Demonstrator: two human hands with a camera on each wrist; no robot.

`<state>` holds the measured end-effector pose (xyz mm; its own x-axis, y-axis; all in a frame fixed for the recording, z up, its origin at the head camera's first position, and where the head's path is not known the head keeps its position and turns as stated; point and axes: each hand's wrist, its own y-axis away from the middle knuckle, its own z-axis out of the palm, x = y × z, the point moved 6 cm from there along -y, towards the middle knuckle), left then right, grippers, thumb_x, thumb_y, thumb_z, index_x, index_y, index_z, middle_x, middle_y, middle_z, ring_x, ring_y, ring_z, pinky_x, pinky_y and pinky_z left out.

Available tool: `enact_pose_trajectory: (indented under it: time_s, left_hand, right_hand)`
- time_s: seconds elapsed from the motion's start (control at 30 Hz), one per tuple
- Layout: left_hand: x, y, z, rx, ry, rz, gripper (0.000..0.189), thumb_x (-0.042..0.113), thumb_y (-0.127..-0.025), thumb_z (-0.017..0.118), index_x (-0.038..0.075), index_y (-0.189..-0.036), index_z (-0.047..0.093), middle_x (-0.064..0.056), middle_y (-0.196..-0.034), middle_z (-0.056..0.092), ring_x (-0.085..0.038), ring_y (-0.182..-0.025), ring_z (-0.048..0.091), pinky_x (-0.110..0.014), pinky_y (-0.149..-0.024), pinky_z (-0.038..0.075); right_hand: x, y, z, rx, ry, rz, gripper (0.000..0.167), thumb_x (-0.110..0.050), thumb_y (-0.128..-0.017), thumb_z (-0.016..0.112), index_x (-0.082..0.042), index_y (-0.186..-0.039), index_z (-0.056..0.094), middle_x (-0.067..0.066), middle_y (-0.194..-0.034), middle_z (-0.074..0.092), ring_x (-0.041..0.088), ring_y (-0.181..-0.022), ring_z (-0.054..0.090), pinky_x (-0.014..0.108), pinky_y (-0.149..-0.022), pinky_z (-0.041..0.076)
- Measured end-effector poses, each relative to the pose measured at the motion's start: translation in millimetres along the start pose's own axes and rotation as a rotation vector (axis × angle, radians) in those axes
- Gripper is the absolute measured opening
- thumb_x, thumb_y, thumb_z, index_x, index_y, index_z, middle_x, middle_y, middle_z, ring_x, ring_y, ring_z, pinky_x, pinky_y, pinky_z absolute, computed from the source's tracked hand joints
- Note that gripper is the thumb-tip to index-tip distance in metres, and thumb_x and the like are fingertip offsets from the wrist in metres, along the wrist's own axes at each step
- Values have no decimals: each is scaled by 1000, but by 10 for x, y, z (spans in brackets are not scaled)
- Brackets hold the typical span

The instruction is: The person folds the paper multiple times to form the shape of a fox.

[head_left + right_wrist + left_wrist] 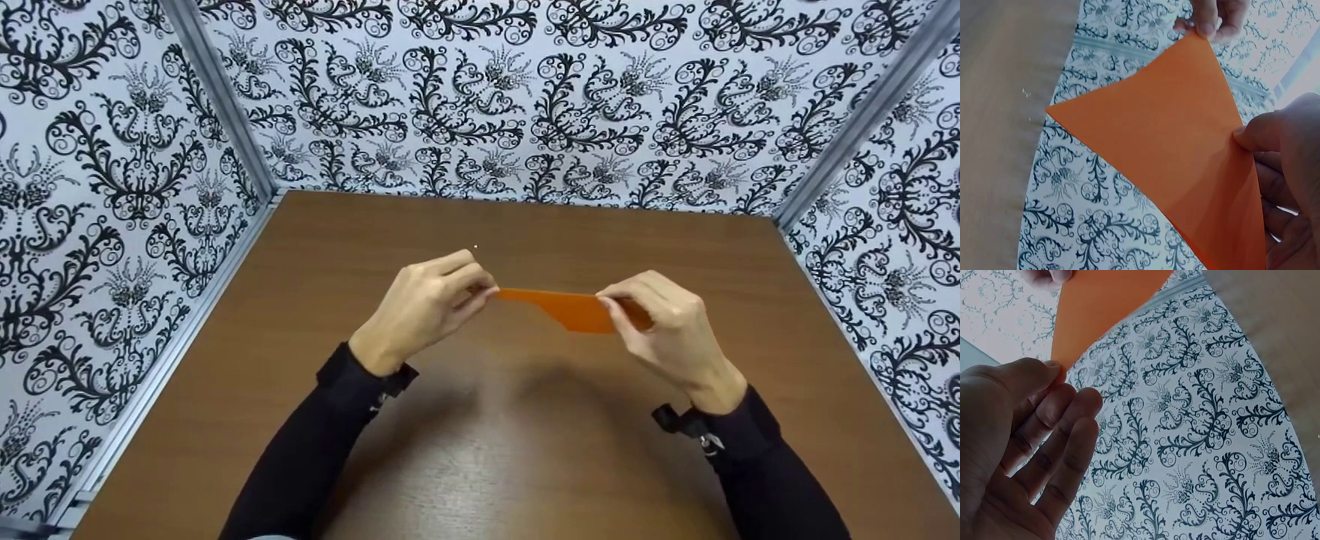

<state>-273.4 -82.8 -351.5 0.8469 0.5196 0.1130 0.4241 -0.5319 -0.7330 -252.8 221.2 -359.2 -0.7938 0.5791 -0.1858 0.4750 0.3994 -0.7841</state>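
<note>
Both hands hold up an orange sheet of paper (581,311) above the brown table. My left hand (435,300) pinches its pointed corner between thumb and forefinger; in the left wrist view the other fingers of this hand (1044,433) are loosely bent beside it. My right hand (667,322) pinches the upper edge farther along, thumb on the near face and fingers behind. In the right wrist view the paper (1157,124) spreads broad and smooth, with another pointed corner at left and a darker layer along its lower edge. Part of it is hidden behind the right hand.
The brown wooden table (480,465) lies below, with the hands' shadows on it. Walls with a black-and-white floral pattern (487,97) stand at the back and both sides, joined by grey metal posts (225,97). Black sleeves (300,457) cover the forearms.
</note>
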Motion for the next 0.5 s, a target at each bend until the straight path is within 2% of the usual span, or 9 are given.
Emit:
enact_pose_trajectory:
  time_s: [0.23, 0.5]
  left_hand:
    - [-52, 19, -63, 24, -1, -21, 5, 13, -109, 87, 11, -109, 82, -3, -99, 76, -14, -79, 75, -28, -72, 66]
    - [-98, 20, -107, 32, 5, -34, 4, 11, -109, 87, 10, -108, 83, -3, -101, 77, -15, -84, 81, -26, -79, 69]
  right_hand:
    - [40, -18, -38, 3, -12, -3, 17, 5, -98, 88, -5, -112, 88, 9, -103, 87, 26, -92, 78, 23, -85, 57]
    - [93, -7, -63, 9, -5, 19, 17, 7, -98, 87, -4, -111, 88, 11, -104, 87, 27, -91, 79, 12, -90, 56]
